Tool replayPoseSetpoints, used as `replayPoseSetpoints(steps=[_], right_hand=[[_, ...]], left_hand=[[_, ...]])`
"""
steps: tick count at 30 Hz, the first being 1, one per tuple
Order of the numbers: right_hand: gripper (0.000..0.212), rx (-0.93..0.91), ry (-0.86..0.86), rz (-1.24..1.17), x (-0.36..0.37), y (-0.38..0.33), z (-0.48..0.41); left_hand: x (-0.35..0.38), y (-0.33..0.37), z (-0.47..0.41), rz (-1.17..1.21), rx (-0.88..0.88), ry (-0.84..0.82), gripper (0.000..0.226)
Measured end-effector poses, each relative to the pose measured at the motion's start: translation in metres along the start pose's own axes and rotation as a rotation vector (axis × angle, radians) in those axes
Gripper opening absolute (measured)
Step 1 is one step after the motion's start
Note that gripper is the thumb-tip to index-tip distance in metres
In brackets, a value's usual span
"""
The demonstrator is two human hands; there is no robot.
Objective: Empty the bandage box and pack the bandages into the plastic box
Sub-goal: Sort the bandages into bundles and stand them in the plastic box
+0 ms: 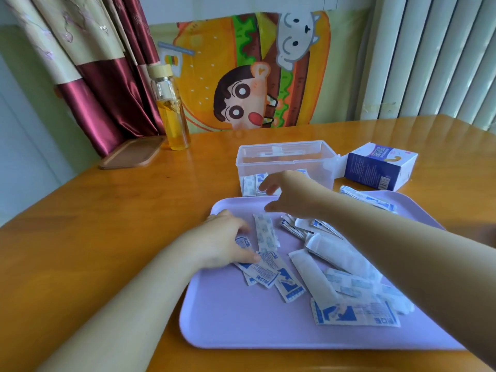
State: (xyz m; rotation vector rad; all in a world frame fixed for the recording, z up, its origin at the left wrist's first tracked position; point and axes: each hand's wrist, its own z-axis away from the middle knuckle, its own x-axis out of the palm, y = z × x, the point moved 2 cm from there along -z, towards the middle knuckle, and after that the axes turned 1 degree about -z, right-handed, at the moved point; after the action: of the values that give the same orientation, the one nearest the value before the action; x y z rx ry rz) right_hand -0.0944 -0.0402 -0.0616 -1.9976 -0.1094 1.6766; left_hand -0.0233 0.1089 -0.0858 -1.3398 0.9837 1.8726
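White-and-blue wrapped bandages (271, 269) at lower centre were pinned by left hand (228, 242) fingertips, while the open right hand (290, 194) was judged to need another from the lilac tray (228, 318) for the clear plastic box (284, 157).

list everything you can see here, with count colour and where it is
table: one, orange-brown wood, under everything
tray: one, lilac, near edge of the table
loose bandages: many, too overlapped to count, white and blue wrappers, scattered on the tray
plastic box: one, clear, lid off, just behind the tray
packed bandages: a few, white and blue, standing inside the plastic box
bandage box: one, blue and white, on its side right of the plastic box
bottle: one, clear with yellow liquid, far left of the table
wooden board: one, brown, beside the bottle
cartoon cloth: one, multicoloured, behind the table
curtain: maroon and beige, left
left hand: on bandages, tray's left
right hand: open, at the plastic box
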Motion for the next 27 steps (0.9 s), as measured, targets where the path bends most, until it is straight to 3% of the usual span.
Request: replayPoseSetpoints(steps=[2, 4, 7, 9, 14, 20, 27], right_hand=[[0.035, -0.066, -0.069, 0.081, -0.009, -0.002, 0.011], [0.031, -0.086, -0.309, 0.16, -0.017, -0.007, 0.028], [0.045, -0.081, -0.55, 0.383, -0.017, -0.012, 0.047], [0.05, -0.074, -0.563, 0.431, -0.012, -0.011, 0.049], [0.021, -0.1, -0.588, 0.382, -0.004, -0.004, 0.044], [0.015, -0.121, -0.406, 0.218, -0.033, -0.003, 0.053], [0.015, -0.295, 0.169, 0.114, -0.069, -0.031, 0.079]], left_hand=[[-0.002, 0.0, 0.0, 0.002, -0.005, -0.032, 0.069], [-0.006, 0.002, -0.001, 0.003, -0.015, -0.072, 0.064], [-0.012, 0.005, -0.001, -0.023, -0.052, -0.134, 0.06], [-0.014, 0.007, 0.0, -0.043, -0.074, -0.172, 0.058], [-0.016, -0.002, 0.007, 0.005, -0.051, -0.158, 0.039], [-0.024, -0.013, 0.022, 0.223, 0.01, -0.104, 0.016], [-0.029, -0.014, 0.033, 0.332, 0.003, -0.188, 0.009]])
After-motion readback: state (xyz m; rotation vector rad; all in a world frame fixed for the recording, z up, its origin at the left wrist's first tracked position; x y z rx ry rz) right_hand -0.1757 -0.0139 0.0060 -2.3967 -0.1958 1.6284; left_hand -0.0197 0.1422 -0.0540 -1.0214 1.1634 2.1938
